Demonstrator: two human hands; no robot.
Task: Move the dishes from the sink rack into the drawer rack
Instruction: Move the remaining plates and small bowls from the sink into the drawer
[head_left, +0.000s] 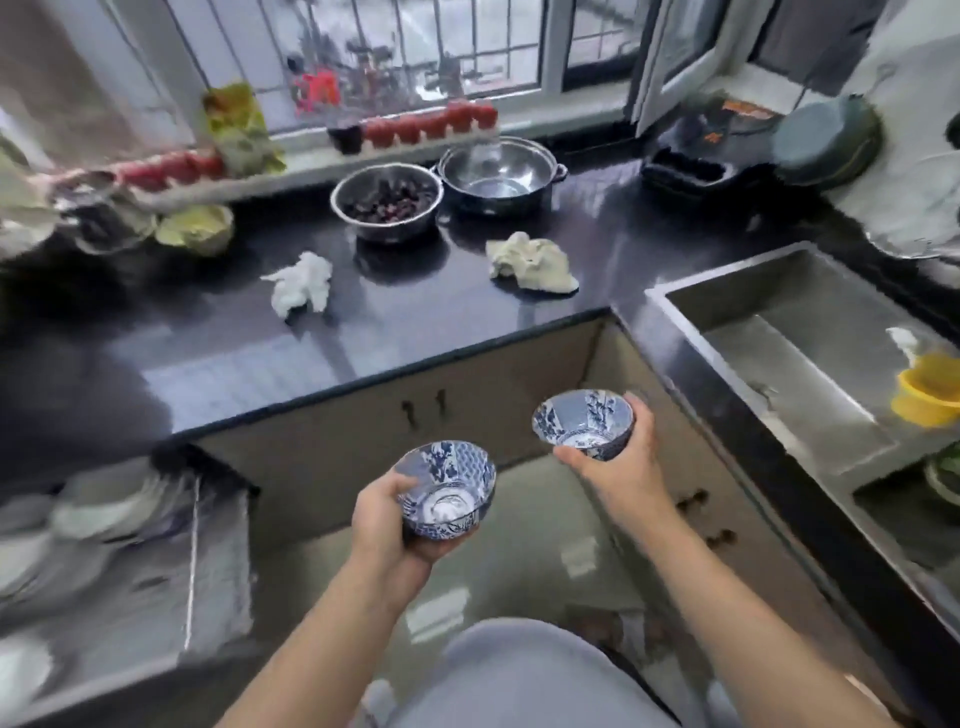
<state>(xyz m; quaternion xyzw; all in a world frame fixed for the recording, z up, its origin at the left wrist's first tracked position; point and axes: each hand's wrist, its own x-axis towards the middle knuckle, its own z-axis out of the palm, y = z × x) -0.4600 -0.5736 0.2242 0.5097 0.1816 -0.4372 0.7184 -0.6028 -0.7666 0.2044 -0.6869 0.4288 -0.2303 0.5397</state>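
My left hand (382, 525) holds a blue-and-white patterned bowl (447, 488) from below and the side, in front of the cabinet corner. My right hand (618, 467) grips a second blue-and-white bowl (584, 423), a little higher and to the right, tilted toward me. The open drawer rack (192, 561) lies at the lower left, blurred, with several pale dishes (104, 509) in it. The steel sink (789, 353) is at the right, and a green dish (948, 475) shows at its near right edge.
The dark countertop (363, 332) carries a steel bowl of dark fruit (387, 205), an empty steel pot (501, 174), a white crumpled cloth (301, 283) and a cream cloth (532, 262). A yellow item (927, 395) sits in the sink. Cabinet doors (415, 447) face me.
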